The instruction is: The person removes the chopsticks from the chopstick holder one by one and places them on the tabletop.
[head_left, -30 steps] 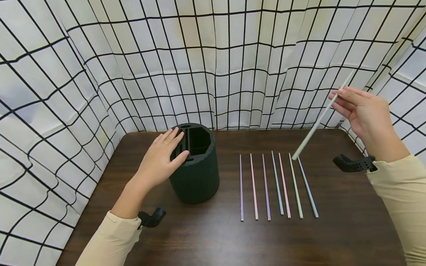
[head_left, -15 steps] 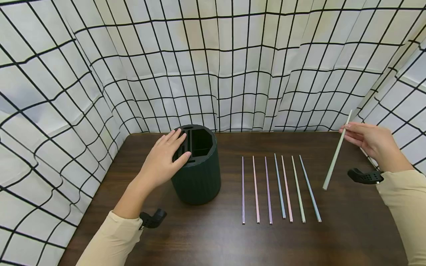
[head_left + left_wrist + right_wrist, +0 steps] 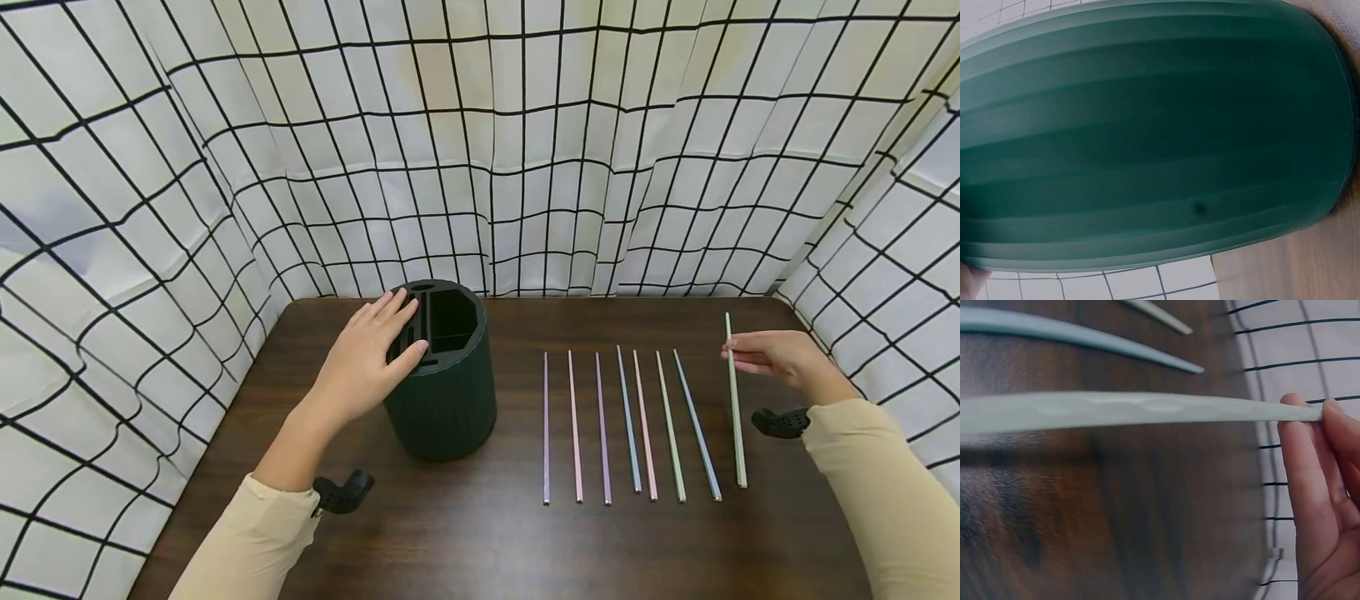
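My right hand [image 3: 787, 360] pinches a pale green chopstick [image 3: 736, 417] near its thin far end, between thumb and fingertips. The stick lies low over the table at the right end of a row; whether it touches the wood I cannot tell. In the right wrist view, the fingers [image 3: 1310, 481] hold that same tapered end. On the left, my left hand [image 3: 363, 362] rests with extended fingers across the top of a dark green ribbed utensil holder [image 3: 442, 421]. The holder's ribbed side [image 3: 1147, 125] fills the left wrist view. Its top has slots and a large opening.
Several chopsticks lie side by side between the holder and my right hand: purple [image 3: 546, 429], pink [image 3: 575, 429], blue [image 3: 630, 425] and green [image 3: 671, 429] among them. The nearest is a blue one [image 3: 699, 429]. Grid-patterned curtain [image 3: 525, 167] surrounds the dark wooden table [image 3: 465, 542].
My right hand has come down and then leftward, bringing the pale green chopstick from a raised slant to low beside the row. My left hand stays on the holder.
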`<state>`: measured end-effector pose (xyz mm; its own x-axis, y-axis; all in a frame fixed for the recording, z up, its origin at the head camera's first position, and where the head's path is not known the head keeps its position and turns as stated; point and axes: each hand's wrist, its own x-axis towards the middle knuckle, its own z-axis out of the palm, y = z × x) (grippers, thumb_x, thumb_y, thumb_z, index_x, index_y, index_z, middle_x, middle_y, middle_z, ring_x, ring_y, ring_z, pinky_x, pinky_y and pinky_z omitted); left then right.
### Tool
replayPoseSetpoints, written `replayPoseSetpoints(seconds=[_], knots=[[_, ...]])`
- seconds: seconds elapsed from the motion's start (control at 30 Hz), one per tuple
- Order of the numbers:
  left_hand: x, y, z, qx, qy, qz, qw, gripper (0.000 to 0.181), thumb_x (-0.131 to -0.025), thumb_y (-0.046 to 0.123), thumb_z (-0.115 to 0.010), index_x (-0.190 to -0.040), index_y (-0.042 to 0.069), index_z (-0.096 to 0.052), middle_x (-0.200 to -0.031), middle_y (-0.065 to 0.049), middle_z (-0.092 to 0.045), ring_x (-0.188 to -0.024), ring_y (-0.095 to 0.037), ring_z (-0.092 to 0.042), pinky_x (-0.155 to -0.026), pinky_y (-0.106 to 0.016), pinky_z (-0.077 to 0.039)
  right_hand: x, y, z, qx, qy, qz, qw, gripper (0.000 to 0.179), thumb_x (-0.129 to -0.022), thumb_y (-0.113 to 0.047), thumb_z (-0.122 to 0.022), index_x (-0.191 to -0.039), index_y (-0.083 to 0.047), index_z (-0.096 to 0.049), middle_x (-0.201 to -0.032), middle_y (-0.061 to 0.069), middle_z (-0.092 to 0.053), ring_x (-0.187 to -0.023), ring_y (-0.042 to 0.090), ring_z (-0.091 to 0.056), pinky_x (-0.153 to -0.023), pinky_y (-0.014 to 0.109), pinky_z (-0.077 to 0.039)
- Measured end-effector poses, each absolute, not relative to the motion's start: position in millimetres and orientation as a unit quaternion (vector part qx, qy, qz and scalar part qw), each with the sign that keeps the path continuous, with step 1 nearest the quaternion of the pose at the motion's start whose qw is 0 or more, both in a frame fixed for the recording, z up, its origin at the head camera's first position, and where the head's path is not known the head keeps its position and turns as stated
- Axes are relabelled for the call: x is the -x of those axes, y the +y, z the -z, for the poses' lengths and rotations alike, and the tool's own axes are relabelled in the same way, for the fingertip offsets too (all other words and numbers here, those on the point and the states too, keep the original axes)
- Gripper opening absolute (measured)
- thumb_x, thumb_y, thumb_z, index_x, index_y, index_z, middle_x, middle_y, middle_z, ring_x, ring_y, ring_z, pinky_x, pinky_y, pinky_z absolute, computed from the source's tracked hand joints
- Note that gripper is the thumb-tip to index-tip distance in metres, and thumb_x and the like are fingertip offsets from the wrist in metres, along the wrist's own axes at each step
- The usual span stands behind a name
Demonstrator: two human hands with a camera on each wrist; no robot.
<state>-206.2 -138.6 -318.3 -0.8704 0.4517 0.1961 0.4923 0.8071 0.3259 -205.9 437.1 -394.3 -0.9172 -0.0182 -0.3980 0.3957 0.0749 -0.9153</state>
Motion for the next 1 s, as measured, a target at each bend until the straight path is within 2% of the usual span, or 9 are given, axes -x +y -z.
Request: replayPoseSetpoints(seconds=[0.43, 0.7, 0.77, 0.87, 1.0], knots=[[207, -135, 318, 0.252, -0.948, 0.187, 0.051, 0.068, -0.102, 0.048, -0.045, -0.156, 0.01, -0.032, -0.166, -0.011, -0.022, -0.156, -0.031, -0.015, -0.127, -0.053, -0.01, 204, 433, 434, -0.165, 0.721, 0.647, 0.188, 0.031, -0.098, -0.004, -0.06, -0.077, -0.022, -0.076, -0.078, -0.007, -0.074, -0.075, 0.003, -0.072, -0.073, 0.019, -0.06], [207, -133, 319, 0.253, -0.948, 0.189, 0.05, 0.068, -0.102, 0.048, -0.045, -0.157, 0.011, -0.032, -0.166, -0.01, -0.022, -0.156, -0.029, -0.015, -0.127, -0.052, -0.009, 202, 427, 439, -0.199, 0.754, 0.605, 0.16, 0.029, -0.095, -0.003, -0.061, -0.074, -0.018, -0.074, -0.071, -0.011, -0.07, -0.066, 0.001, -0.068, -0.068, 0.019, -0.06], [207, -133, 318, 0.254, -0.947, 0.189, 0.051, 0.068, -0.102, 0.048, -0.045, -0.157, 0.011, -0.032, -0.166, -0.01, -0.023, -0.156, -0.03, -0.015, -0.127, -0.052, -0.009, 203, 426, 440, -0.203, 0.759, 0.6, 0.149, 0.025, -0.094, -0.003, -0.063, -0.076, -0.015, -0.075, -0.069, -0.012, -0.069, -0.065, 0.001, -0.068, -0.067, 0.019, -0.06], [207, -133, 317, 0.254, -0.947, 0.187, 0.054, 0.067, -0.102, 0.048, -0.045, -0.156, 0.01, -0.032, -0.166, -0.011, -0.023, -0.156, -0.031, -0.015, -0.127, -0.052, -0.009, 204, 424, 441, -0.203, 0.774, 0.585, 0.136, 0.014, -0.094, -0.002, -0.063, -0.088, -0.003, -0.075, -0.069, -0.012, -0.069, -0.064, 0.001, -0.068, -0.066, 0.02, -0.06], [207, -134, 317, 0.253, -0.948, 0.185, 0.05, 0.067, -0.102, 0.047, -0.045, -0.156, 0.01, -0.032, -0.166, -0.011, -0.023, -0.156, -0.031, -0.015, -0.127, -0.052, -0.009, 206, 421, 443, -0.209, 0.794, 0.559, 0.115, 0.016, -0.095, 0.0, -0.061, -0.1, 0.012, -0.071, -0.067, -0.011, -0.068, -0.061, 0.001, -0.067, -0.063, 0.021, -0.06]])
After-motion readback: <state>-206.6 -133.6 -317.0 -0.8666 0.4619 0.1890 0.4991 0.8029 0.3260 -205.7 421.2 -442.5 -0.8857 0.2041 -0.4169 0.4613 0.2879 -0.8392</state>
